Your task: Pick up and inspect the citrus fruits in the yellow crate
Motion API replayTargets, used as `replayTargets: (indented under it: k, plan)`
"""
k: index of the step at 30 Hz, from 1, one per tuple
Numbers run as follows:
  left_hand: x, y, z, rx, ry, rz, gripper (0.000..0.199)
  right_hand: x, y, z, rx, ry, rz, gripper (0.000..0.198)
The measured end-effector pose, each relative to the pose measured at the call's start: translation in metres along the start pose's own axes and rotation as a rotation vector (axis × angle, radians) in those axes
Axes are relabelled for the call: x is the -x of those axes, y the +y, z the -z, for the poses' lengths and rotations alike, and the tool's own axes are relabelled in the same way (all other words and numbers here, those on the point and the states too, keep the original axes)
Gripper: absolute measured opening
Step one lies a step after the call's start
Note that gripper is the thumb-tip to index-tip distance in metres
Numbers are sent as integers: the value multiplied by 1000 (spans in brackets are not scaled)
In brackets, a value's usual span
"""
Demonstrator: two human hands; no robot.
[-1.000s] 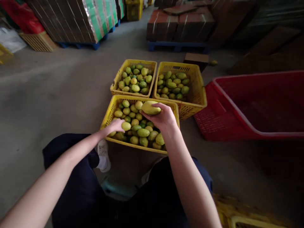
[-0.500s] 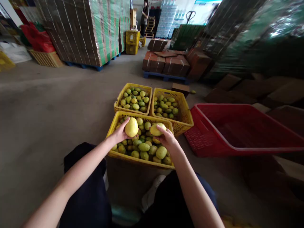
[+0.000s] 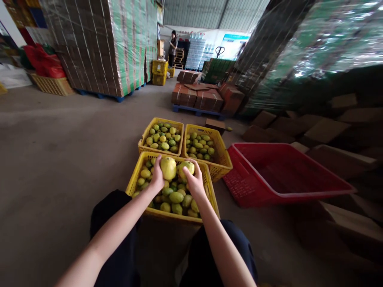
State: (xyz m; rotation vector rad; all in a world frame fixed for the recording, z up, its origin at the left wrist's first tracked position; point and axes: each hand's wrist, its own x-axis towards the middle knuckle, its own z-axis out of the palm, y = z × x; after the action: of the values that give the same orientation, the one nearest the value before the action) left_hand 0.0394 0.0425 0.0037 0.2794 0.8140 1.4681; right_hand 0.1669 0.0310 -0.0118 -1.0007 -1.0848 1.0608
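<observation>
My left hand is closed around the side of a large yellow guava. Another yellow-green guava is gripped in my right hand, with the thumb across its front. The two fruits are held close side by side, above the front yellow crate. Many green and yellow guavas lie loose in that crate, partly hidden by my hands and forearms.
Behind are a left yellow crate and a right yellow crate, both holding guavas. A red basket stands at the right beside cardboard pieces. Farther back are flattened cartons on a blue pallet, wrapped stacks and a standing person.
My hands have come closer together, bringing the two guavas nearly side by side. The guava in my right hand is turned differently. My view has tilted up and shifted slightly right.
</observation>
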Motion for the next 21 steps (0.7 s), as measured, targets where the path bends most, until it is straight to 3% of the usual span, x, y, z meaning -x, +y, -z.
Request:
replayTargets:
  k: [3, 7, 13, 21]
  plan:
    - [4, -10, 7, -194, -105, -225, 46, 2, -1, -5, 91, 52, 132, 26]
    - [12, -11, 13, -384, -240, -397, 44, 7, 1, -10, 30, 144, 184, 43]
    - [18, 0, 12, -414, -287, -405, 39, 17, -16, -21, 39, 212, 205, 40]
    - [20, 9, 14, -393, -320, -363, 35, 24, -21, -20, 104, 178, 279, 40]
